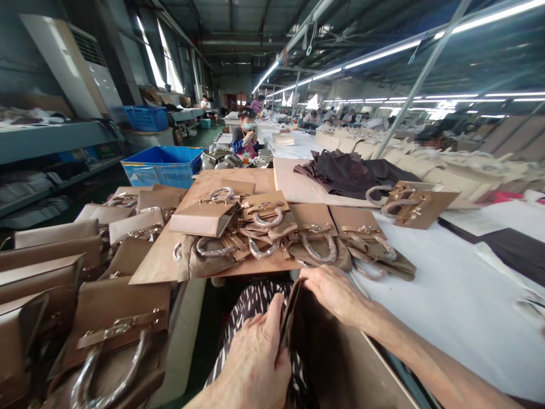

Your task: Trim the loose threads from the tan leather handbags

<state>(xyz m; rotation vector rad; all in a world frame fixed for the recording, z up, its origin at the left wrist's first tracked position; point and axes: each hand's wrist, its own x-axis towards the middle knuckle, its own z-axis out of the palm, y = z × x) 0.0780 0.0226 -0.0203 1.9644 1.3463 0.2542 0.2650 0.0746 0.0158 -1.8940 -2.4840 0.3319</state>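
Note:
A dark brown fabric piece (327, 346) hangs over the lap, its upper edge folded into a narrow strip. My left hand (259, 352) pinches that edge low down, thumb pointing up along it. Higher up, my right hand (327, 289) is closed on the far end of the same edge. Just beyond, several tan handbags (315, 227) with plastic-wrapped handles lie on a wooden board (157, 258). The lower part of the fabric is in shadow.
More tan bags (119, 312) are stacked at the left. A blue crate (162, 165) stands behind them. Dark fabric (349, 173) and an upright tan bag (421, 207) rest on the white table (460, 295) at right. A masked person (247, 136) sits further back.

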